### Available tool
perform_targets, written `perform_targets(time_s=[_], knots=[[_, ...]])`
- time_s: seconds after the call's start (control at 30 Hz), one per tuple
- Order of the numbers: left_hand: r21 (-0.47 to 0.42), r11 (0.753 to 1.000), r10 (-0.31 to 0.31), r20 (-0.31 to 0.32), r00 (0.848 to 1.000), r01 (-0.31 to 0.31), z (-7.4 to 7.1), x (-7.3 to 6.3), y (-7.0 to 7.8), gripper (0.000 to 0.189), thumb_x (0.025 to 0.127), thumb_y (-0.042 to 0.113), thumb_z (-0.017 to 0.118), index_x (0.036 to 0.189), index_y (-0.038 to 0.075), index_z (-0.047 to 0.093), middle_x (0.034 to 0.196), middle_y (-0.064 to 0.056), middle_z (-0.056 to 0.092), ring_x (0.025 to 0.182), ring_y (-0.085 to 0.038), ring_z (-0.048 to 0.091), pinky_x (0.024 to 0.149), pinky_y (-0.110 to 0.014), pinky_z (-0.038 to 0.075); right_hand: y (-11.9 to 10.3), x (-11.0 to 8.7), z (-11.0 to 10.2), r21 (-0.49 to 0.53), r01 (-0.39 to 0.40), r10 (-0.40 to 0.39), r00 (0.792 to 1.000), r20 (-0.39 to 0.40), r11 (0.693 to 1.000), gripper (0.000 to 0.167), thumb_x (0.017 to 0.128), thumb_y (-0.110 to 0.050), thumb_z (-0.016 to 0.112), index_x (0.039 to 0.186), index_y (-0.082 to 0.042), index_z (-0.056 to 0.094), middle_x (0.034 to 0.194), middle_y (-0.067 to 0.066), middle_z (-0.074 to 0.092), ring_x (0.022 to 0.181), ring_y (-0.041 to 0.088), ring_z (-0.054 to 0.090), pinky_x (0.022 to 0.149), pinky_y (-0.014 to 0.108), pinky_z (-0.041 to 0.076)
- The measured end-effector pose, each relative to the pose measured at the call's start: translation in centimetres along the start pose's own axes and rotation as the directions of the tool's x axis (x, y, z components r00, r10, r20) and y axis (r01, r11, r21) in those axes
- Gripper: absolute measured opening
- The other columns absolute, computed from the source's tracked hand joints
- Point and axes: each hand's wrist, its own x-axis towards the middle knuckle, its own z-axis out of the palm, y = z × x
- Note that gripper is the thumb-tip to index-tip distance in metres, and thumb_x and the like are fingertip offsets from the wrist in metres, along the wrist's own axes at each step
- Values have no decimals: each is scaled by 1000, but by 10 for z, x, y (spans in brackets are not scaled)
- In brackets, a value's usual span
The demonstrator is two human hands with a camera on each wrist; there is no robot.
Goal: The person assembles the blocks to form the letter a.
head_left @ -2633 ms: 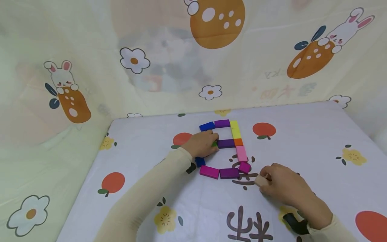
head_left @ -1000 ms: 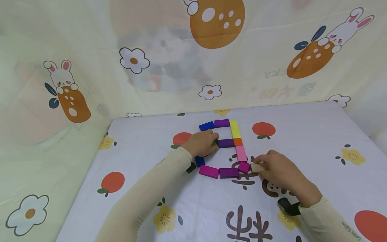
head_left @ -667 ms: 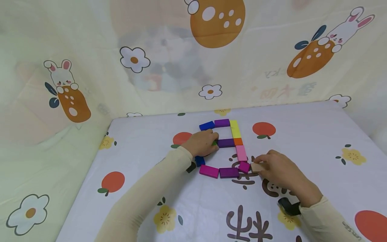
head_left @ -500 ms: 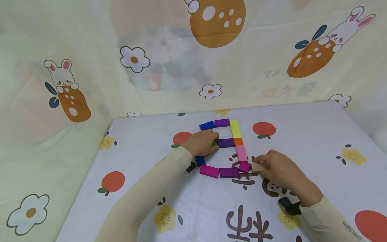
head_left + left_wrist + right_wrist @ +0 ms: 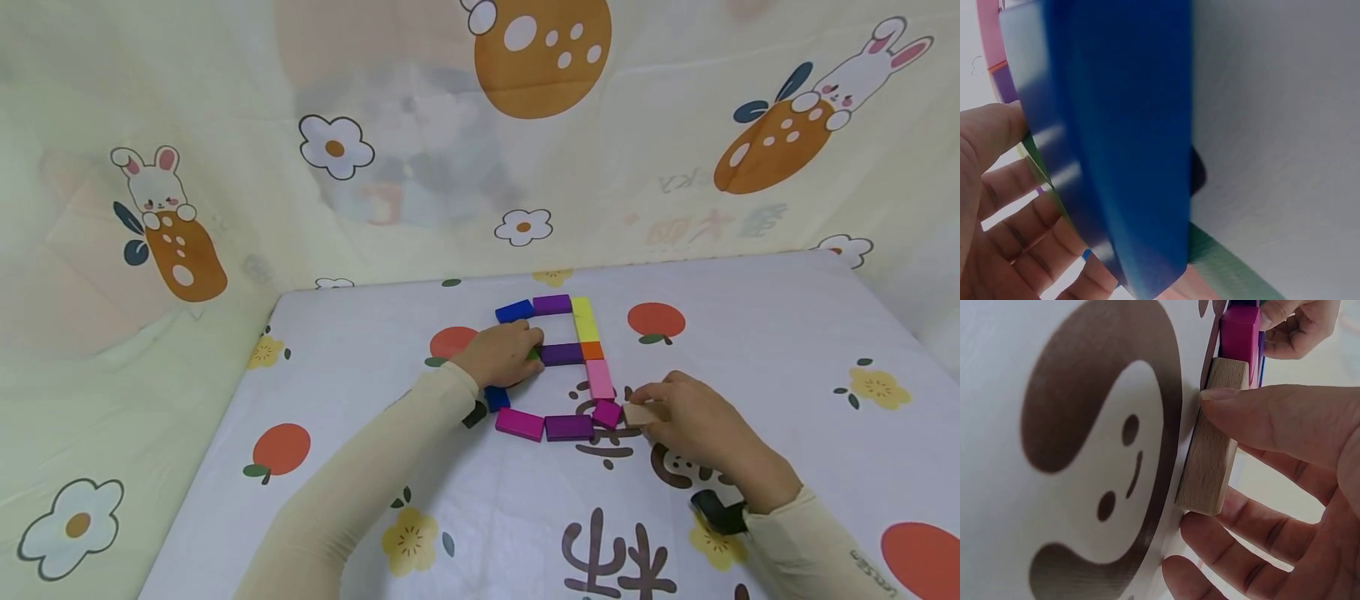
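Note:
Flat on the cloth lies an outline of coloured blocks, with a purple block across its middle. My left hand is at the left end of that crossbar, thumb and fingers pinching a mostly hidden green block. A blue block looms close in the left wrist view. At the lower right corner, my right hand pinches a plain wooden block between thumb and fingers. Its far end meets, or nearly meets, the small magenta block.
The outline includes a yellow block, an orange block, a light pink block, a lower purple block and a pink block. A printed cloth covers the table; a patterned curtain rises behind.
Since the oldest frame, my right hand has moved forward, bringing the wooden block up to the magenta one and turning it lengthwise. During the last second both hands stay still.

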Motion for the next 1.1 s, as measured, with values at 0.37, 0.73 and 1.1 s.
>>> perform_targets(time_s=[0.37,0.73,1.1], knots=[[-6,1000,6,-70,998,-6,-8,-25,2,47,102,43,65,140,16,63,128,-4,60,110,-17,57,95,-30,54,0,1,1,-4,-4,4,1000,-1,1000,30,84,-12,83,114,-8,77,106,19,65,86,29,58,74,50,54],[151,950,285,-66,956,-272,-2,-69,42,41,96,52,72,120,19,73,106,2,66,92,-10,57,79,-22,49,1,-1,-1,14,-11,11,1000,4,1000,34,84,-10,83,117,-7,76,105,20,64,84,29,56,65,42,51],[205,949,250,-15,968,-241,13,-66,55,41,96,54,71,120,22,73,100,6,66,93,-12,57,85,-27,47,3,-1,2,17,-4,4,1000,3,1000,34,83,-10,83,116,-7,76,105,20,64,85,29,55,66,43,51]])
